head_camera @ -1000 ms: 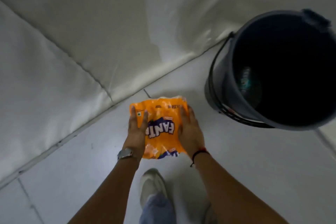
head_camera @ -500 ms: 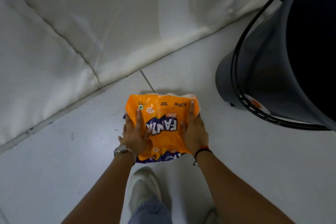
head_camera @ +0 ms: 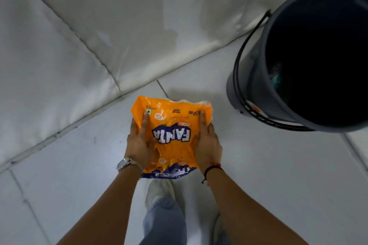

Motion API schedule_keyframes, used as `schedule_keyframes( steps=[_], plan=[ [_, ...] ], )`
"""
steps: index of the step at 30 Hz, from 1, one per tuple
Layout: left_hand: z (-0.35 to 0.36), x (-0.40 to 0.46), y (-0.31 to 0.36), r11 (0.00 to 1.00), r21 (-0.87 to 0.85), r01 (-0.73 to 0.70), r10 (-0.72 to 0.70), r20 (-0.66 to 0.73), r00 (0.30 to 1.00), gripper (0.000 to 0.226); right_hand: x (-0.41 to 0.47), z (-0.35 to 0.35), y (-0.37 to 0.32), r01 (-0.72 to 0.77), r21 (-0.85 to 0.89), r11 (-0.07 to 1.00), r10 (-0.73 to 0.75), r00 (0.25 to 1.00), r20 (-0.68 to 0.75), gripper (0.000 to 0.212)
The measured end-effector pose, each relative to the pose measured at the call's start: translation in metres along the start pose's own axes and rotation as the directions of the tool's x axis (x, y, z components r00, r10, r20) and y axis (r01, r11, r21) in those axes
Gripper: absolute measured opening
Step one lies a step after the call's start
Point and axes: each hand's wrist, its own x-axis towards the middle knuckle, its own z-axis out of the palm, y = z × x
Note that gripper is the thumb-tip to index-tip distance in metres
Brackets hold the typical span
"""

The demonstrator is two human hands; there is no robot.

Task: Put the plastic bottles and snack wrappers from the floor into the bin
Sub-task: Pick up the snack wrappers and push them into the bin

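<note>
An orange Fanta wrapper [head_camera: 171,123] with a blue logo is held in front of me above the floor, both hands on its sides. My left hand [head_camera: 139,141] grips its left edge and wears a watch. My right hand [head_camera: 207,143] grips its right edge, a red and black thread on the wrist. The dark grey bin [head_camera: 253,89] stands on the floor to the right, its mouth open toward me. Something pale and greenish shows dimly inside it.
White padded mats [head_camera: 79,36] cover the wall or raised surface behind, meeting the white tiled floor [head_camera: 278,175] in a diagonal line. My white shoe [head_camera: 157,191] and jeans leg are below the wrapper. The bin's wire handle hangs down its left side.
The view has shifted, so the bin's open mouth shows again at the right. Both hands still hold the wrapper, now spread a little wider and flatter.
</note>
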Motion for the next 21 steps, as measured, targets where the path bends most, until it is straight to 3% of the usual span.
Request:
schedule_keyframes(
  steps=[4, 10, 16, 21],
  plan=[
    [-0.077, -0.040, 0.049, 0.999, 0.004, -0.041, 0.041, -0.064, 0.997, 0.073, -0.038, -0.066, -0.044, 0.064, 0.034, 0.997, -0.062, 0.997, -0.044, 0.059],
    [-0.165, -0.064, 0.173, 0.982, 0.048, -0.180, 0.186, -0.183, 0.965, 0.070, -0.055, -0.198, -0.085, 0.134, 0.078, 0.988, -0.111, 0.961, -0.254, 0.057],
    [-0.149, -0.059, 0.321, 0.933, 0.071, -0.352, 0.358, -0.131, 0.924, 0.071, -0.050, -0.328, -0.022, 0.054, 0.068, 0.996, -0.021, 0.911, -0.411, 0.060],
    [-0.097, -0.042, 0.395, 0.883, 0.130, -0.451, 0.453, 0.011, 0.891, 0.071, -0.029, -0.362, 0.042, -0.094, 0.121, 0.988, 0.138, 0.889, -0.437, 0.061]
  ],
)
